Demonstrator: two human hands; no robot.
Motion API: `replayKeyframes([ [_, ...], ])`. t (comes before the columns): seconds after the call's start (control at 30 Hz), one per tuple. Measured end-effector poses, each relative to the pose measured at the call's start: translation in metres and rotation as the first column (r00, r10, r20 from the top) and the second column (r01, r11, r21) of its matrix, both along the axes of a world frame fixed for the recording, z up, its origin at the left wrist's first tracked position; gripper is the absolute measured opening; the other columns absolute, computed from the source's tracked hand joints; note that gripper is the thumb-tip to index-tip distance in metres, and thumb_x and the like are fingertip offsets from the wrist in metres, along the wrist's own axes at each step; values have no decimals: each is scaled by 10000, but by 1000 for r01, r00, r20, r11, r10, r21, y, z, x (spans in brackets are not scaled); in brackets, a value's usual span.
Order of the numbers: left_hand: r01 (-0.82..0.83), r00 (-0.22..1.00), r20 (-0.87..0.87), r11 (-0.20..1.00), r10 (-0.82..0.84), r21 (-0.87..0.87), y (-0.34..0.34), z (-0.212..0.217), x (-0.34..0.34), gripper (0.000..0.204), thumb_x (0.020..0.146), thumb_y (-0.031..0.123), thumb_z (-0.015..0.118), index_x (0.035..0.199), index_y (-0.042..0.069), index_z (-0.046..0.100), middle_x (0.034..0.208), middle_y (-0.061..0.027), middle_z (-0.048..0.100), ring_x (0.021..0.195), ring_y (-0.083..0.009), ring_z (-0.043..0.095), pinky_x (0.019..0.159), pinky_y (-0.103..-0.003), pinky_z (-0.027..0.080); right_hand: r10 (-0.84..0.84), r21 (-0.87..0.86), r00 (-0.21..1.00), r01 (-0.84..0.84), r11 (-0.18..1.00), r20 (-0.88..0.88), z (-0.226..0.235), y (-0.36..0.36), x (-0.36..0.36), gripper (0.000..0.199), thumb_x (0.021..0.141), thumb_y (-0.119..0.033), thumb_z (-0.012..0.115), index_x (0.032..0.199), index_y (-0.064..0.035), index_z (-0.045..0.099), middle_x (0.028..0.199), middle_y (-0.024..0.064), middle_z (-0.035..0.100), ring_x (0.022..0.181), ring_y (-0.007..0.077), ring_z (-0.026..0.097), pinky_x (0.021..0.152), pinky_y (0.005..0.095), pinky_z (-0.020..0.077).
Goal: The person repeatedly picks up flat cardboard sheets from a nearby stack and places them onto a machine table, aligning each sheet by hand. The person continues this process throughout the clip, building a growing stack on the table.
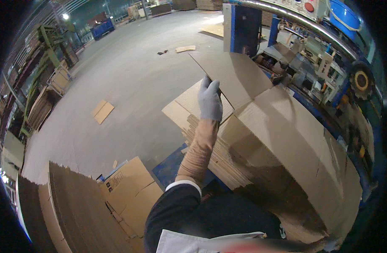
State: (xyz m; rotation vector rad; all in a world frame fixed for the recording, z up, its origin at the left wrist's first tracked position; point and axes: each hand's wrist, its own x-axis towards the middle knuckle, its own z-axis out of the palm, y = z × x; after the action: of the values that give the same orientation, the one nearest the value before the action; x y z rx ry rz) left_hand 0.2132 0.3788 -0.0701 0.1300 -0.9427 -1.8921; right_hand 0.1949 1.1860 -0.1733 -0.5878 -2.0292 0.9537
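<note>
One gloved left hand (210,101), grip clenched on one cardboard sheet (282,135), one flat-carton stack (227,156) beneath

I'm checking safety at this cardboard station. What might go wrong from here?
1. The gloved left hand holds the large flat cardboard sheet by one edge only; the sheet may sag, buckle or slide out of the grip.
2. The sheet lies close to the blue machine with its exposed gear wheel; a corner might catch there.
3. Loose cardboard pieces on the floor could cause a slip.
</note>
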Motion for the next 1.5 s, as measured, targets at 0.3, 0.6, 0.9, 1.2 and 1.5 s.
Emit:
replayKeyframes([
  [0.3,163,965,241,955,-102,-248,-17,-11,2,340,810,171,611,1093,-18,603,988,-82,634,885,-183,590,781,-295,473,291,-157,896,-358,921,-337,61,6,31,561,928,-380,521,1348,-13,460,1382,155,470,1179,287,499,1018,424,390],
  [0.6,386,847,509,484,151,-786,50,-35,64,345,793,-57,524,1114,-7,640,1094,-146,666,1009,-245,636,889,-355,485,493,662,776,-611,435,393,86,-254,137,320,839,-74,612,1153,-13,614,1199,148,628,1145,323,574,976,423,431],
  [0.9,411,906,380,-601,185,-686,104,-68,12,518,812,62,485,1329,90,485,1403,-148,451,1301,-346,419,1095,-530,282,566,538,529,-826,171,632,44,-279,77,392,761,-160,649,1148,-112,611,1237,87,595,1202,304,509,1036,466,373],
  [1.2,393,917,346,-585,197,-709,98,-84,-26,554,818,114,515,1366,84,436,1425,-148,424,1319,-338,395,1103,-524,267,511,480,480,-866,142,713,36,-246,6,668,758,-537,635,1228,-68,559,1326,154,507,1261,363,428,1067,482,329],
  [1.5,243,969,199,-412,147,-878,101,-89,-167,714,765,185,659,1411,83,371,1439,-153,389,1340,-324,356,1118,-518,245,597,429,519,-852,301,612,47,-250,-131,854,702,-693,604,1233,-26,564,1372,210,472,1290,397,398,1093,479,283],
])
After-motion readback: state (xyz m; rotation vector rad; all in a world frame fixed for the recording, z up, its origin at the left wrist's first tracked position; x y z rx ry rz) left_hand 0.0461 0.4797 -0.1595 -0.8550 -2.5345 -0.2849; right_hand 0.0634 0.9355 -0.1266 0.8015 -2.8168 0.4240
